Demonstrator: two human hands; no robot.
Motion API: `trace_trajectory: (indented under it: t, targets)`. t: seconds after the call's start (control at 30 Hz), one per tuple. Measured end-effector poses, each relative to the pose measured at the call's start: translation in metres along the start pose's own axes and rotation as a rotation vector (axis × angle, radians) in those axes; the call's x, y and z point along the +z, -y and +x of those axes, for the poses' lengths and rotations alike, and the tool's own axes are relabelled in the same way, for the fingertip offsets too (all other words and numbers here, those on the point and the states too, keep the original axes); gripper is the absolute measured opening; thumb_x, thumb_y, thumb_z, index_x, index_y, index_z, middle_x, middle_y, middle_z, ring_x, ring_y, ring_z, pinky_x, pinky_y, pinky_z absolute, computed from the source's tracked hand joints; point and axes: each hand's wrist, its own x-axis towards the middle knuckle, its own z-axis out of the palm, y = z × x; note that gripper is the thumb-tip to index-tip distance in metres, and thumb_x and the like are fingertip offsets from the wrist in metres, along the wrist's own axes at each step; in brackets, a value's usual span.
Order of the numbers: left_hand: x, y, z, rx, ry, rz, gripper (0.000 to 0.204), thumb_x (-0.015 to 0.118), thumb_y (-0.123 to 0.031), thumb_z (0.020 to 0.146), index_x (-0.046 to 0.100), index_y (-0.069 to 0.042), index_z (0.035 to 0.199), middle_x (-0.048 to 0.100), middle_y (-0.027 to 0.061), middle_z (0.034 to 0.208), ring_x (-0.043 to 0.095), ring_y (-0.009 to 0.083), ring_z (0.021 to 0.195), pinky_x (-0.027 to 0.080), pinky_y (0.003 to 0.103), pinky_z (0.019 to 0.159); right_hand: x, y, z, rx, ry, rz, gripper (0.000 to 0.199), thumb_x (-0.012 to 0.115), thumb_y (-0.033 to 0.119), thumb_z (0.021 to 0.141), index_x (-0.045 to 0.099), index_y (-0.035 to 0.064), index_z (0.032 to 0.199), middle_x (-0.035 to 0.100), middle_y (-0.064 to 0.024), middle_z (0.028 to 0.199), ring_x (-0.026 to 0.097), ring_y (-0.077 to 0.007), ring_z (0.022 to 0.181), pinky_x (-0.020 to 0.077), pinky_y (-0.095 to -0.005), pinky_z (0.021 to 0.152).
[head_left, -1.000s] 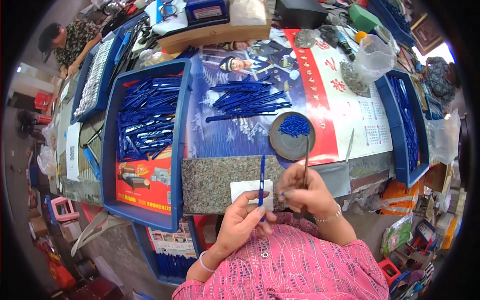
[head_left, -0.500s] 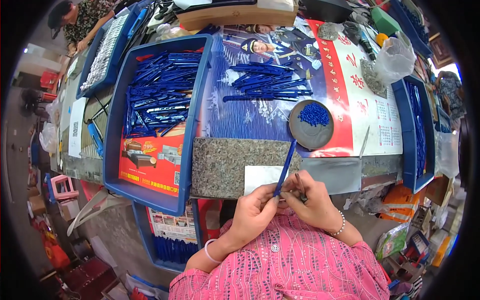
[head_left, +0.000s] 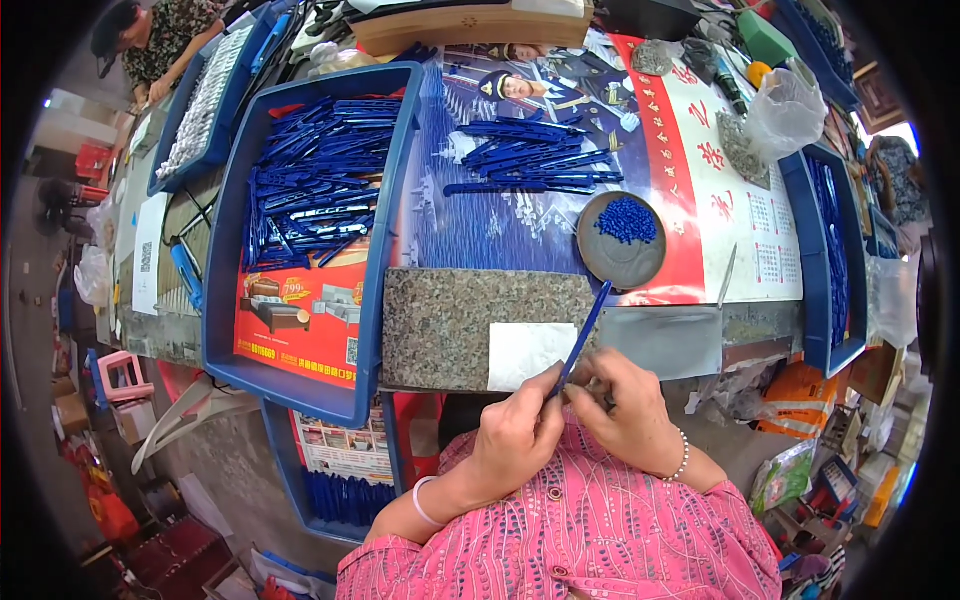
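Both hands pinch one blue pen barrel [head_left: 582,335]: left hand [head_left: 515,435] at its low end, right hand [head_left: 625,410] fingertips beside. Barrel tip points 1 o'clock, near dish of blue caps [head_left: 621,239]. Risk imo: barrel slips, knocks dish.

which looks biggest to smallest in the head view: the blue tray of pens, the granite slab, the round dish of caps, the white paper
1. blue tray
2. granite slab
3. round dish and white paper: they look about alike, so no firm order.
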Motion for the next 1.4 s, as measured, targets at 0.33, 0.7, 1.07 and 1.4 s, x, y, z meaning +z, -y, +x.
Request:
trace_trajectory:
  t: [0.33,0.7,1.07,1.4]
  targets:
    - [0.006,0.004,-0.009,0.21,-0.045,0.19,0.034,0.058,0.004,0.076,0.053,0.008,0.109,0.062,0.0199,0.081,0.062,0.0297,0.057,0.049,0.034,0.05,-0.001,0.002,-0.004,0.075,0.127,0.059,0.008,0.056,0.004,0.081,0.051,-0.0017,0.082,0.053,-0.0174,0.073,0.055,-0.0369,0.066,0.0423,-0.0399,0.057]
    - [0.001,0.006,-0.016,-0.165,0.111,-0.157,0.028,0.051,0.005,0.084,0.051,0.008,0.112,0.067,0.0157,0.091,0.067,0.0157,0.08,0.054,0.026,0.069,-0.01,-0.013,-0.002,0.156,0.214,0.122,0.014,0.059,0.006,0.082,0.055,-0.0042,0.09,0.056,-0.0039,0.072,0.049,-0.0073,0.064,0.0417,-0.0235,0.057]
    - [-0.002,0.003,-0.015,-0.389,0.306,-0.609,0.028,0.044,0.004,0.089,0.047,0.01,0.117,0.063,0.0159,0.101,0.065,0.0197,0.089,0.053,0.029,0.078,-0.006,-0.022,0.005,0.344,0.08,0.651,0.021,0.056,0.011,0.088,0.052,-0.0035,0.102,0.053,0.001,0.069,0.044,-0.0023,0.048,0.0353,-0.0168,0.043]
    - [-0.002,0.002,-0.009,-0.454,0.322,-0.724,0.013,0.046,-0.006,0.093,0.048,0.006,0.096,0.065,0.0128,0.085,0.066,0.0154,0.071,0.053,0.025,0.063,-0.004,-0.016,0.001,0.336,0.114,0.635,0.018,0.057,0.011,0.088,0.053,-0.0023,0.099,0.054,-0.0003,0.076,0.047,-0.0019,0.059,0.036,-0.0172,0.049]
